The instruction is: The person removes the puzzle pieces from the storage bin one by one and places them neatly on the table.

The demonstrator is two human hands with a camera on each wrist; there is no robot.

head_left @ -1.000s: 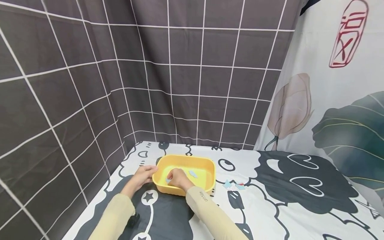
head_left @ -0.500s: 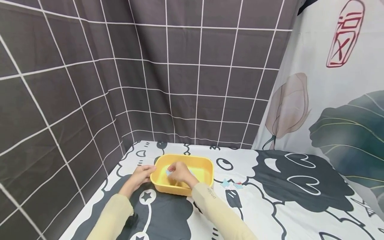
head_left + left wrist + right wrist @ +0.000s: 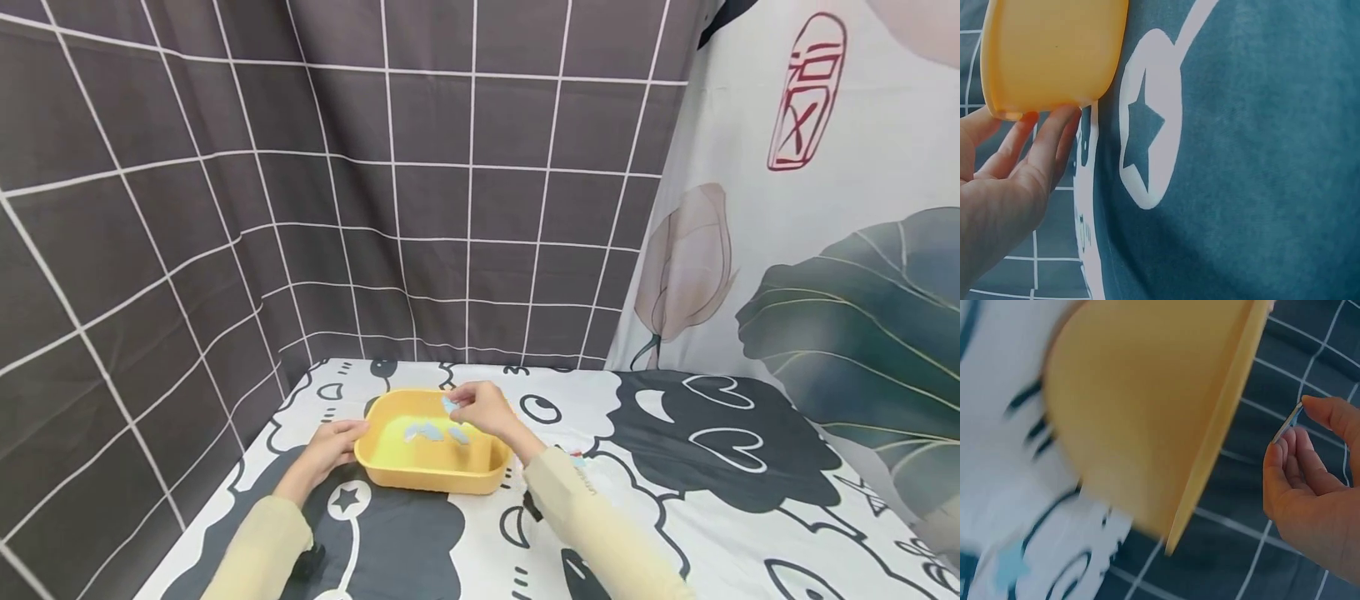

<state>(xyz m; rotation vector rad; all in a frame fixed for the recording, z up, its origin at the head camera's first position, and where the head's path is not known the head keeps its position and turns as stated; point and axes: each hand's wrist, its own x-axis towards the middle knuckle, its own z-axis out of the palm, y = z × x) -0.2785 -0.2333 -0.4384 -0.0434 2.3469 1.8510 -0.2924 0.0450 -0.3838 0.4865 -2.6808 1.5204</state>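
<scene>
A yellow plastic basin (image 3: 427,481) sits on the patterned cloth. My left hand (image 3: 324,454) grips its left end, thumb at the rim and fingers against the outside, as the left wrist view shows. Over the basin's right back part, my right hand (image 3: 483,408) pinches a thin light-blue puzzle piece (image 3: 1287,422) between thumb and fingertips. Several similar light-blue pieces (image 3: 458,435) lie on the basin floor. To the basin's right, another blue piece with some red (image 3: 577,460) lies on the cloth, partly hidden by my right sleeve.
The black-and-white cartoon cloth (image 3: 480,550) covers the surface. A dark grid curtain (image 3: 435,200) hangs behind and along the left side. At the right hangs a white curtain (image 3: 735,208) with flower and leaf prints. A star-like blue piece (image 3: 1011,565) shows in the right wrist view.
My right hand has risen from the basin's left part and moved right, carrying the pinched puzzle piece. My left hand keeps hold of the basin's end. The head view has turned slightly right.
</scene>
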